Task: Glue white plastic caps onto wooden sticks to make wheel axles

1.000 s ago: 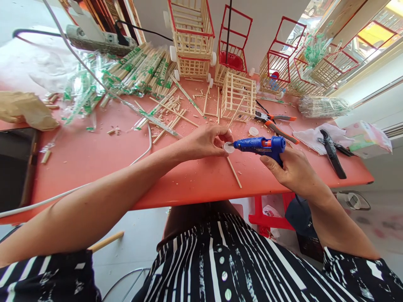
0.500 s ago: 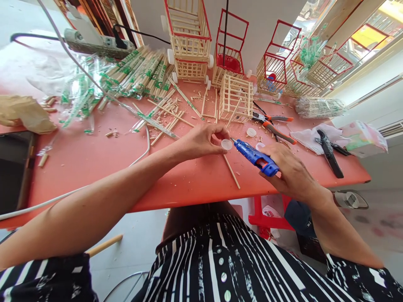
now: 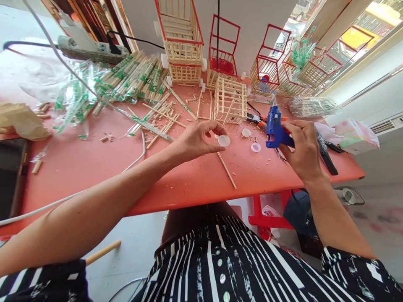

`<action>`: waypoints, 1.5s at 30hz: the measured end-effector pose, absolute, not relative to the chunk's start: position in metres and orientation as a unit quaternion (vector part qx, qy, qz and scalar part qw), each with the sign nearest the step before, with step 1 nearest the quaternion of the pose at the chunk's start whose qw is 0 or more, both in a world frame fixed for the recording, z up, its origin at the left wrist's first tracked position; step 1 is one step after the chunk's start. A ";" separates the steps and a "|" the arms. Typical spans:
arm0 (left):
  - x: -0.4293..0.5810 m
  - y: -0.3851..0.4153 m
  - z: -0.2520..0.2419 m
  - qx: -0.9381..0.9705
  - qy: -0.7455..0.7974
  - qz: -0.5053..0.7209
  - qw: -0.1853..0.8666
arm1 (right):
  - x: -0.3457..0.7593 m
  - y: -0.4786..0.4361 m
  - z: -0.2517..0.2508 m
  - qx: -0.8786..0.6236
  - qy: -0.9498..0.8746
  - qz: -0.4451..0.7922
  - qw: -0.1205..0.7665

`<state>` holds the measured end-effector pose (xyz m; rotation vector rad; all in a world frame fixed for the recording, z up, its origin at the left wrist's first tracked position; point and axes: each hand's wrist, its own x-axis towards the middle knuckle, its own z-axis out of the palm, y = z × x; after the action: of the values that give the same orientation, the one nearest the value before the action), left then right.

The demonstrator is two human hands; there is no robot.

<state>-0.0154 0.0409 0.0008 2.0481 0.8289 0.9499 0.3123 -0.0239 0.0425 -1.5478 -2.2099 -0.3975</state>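
Observation:
My left hand (image 3: 199, 140) is over the front middle of the table, thumb and fingertips closed at the edge of a small translucent round plastic cap (image 3: 224, 141). The cap's flat face is turned up toward me. In my right hand (image 3: 300, 144) is a blue hot glue gun (image 3: 274, 128), gripped by its handle, raised off the table with its nozzle pointing away from me. Two more round caps, one whitish (image 3: 246, 133) and one pinkish (image 3: 256, 147), lie between my hands. Just beyond them stands a small crate-like frame (image 3: 231, 98) of wooden sticks.
Wrapped chopsticks (image 3: 132, 77) and loose sticks cover the back left of the red table (image 3: 176, 184). Several stick-built carts (image 3: 182, 46) with red edges stand along the wall. Orange-handled pliers (image 3: 256, 121) lie behind the glue gun; a black clamp (image 3: 327, 157) lies at right.
My right hand has drawn the glue gun away from the cap, to the right and up, turning its nozzle from the cap toward the back. My left hand stays near the same spot with the cap.

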 end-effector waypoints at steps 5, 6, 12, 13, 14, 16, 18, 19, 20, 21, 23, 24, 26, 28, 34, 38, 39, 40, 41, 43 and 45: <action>-0.016 0.037 0.003 0.808 0.302 0.367 0.347 | 0.365 0.020 0.027 -0.586 -0.777 -0.148 0.176; -0.016 0.037 0.003 0.811 0.299 0.365 0.347 | 0.374 0.027 0.024 -0.590 -0.777 -0.144 0.164; -0.017 0.037 0.002 0.812 0.306 0.357 0.345 | 0.404 0.046 0.014 -0.580 -0.798 -0.116 0.113; -0.017 0.038 0.001 0.812 0.306 0.358 0.345 | 0.405 0.047 0.013 -0.578 -0.801 -0.110 0.113; -0.017 0.038 0.001 0.811 0.307 0.359 0.345 | 0.407 0.048 0.012 -0.576 -0.803 -0.103 0.113; -0.017 0.039 0.001 0.811 0.309 0.358 0.343 | 0.408 0.049 0.011 -0.576 -0.803 -0.093 0.119; -0.017 0.040 0.002 0.811 0.311 0.357 0.343 | 0.407 0.048 0.013 -0.578 -0.803 -0.080 0.119; -0.017 0.040 0.003 0.811 0.312 0.356 0.343 | 0.405 0.046 0.016 -0.578 -0.804 -0.075 0.118; -0.017 0.040 0.003 0.811 0.313 0.356 0.343 | 0.401 0.043 0.020 -0.578 -0.805 -0.068 0.115; -0.018 0.040 0.004 0.811 0.315 0.356 0.343 | 0.395 0.039 0.025 -0.582 -0.798 -0.081 0.135; -0.018 0.040 0.004 0.810 0.318 0.355 0.341 | 0.377 0.025 0.037 -0.585 -0.783 -0.117 0.175; -0.018 0.040 0.005 0.810 0.320 0.355 0.340 | 0.363 0.016 0.043 -0.585 -0.781 -0.123 0.184; -0.018 0.039 0.006 0.808 0.326 0.359 0.334 | 0.328 -0.004 0.051 -0.575 -0.780 -0.130 0.210; -0.019 0.039 0.008 0.806 0.335 0.365 0.325 | 0.286 -0.024 0.054 -0.549 -0.818 -0.031 0.169; -0.021 0.039 0.013 0.803 0.340 0.385 0.301 | 0.191 -0.044 0.048 -0.511 -0.849 0.119 -0.059; -0.020 0.038 0.013 0.806 0.322 0.385 0.313 | 0.182 -0.044 0.055 -0.515 -0.841 0.096 -0.133; -0.019 0.037 0.012 0.807 0.319 0.383 0.316 | 0.184 -0.046 0.057 -0.508 -0.845 0.093 -0.138; -0.019 0.036 0.012 0.808 0.317 0.381 0.317 | 0.187 -0.049 0.059 -0.502 -0.848 0.090 -0.142; -0.018 0.036 0.012 0.810 0.315 0.380 0.318 | 0.191 -0.052 0.059 -0.499 -0.850 0.087 -0.146; -0.017 0.035 0.011 0.812 0.308 0.379 0.318 | 0.203 -0.059 0.059 -0.501 -0.849 0.079 -0.145; -0.017 0.034 0.010 0.813 0.300 0.382 0.320 | 0.219 -0.064 0.057 -0.505 -0.851 0.074 -0.127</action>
<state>-0.0166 0.0341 0.0101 2.1378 0.7896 1.0034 0.2193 -0.0642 0.0566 -1.7280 -2.9132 0.2541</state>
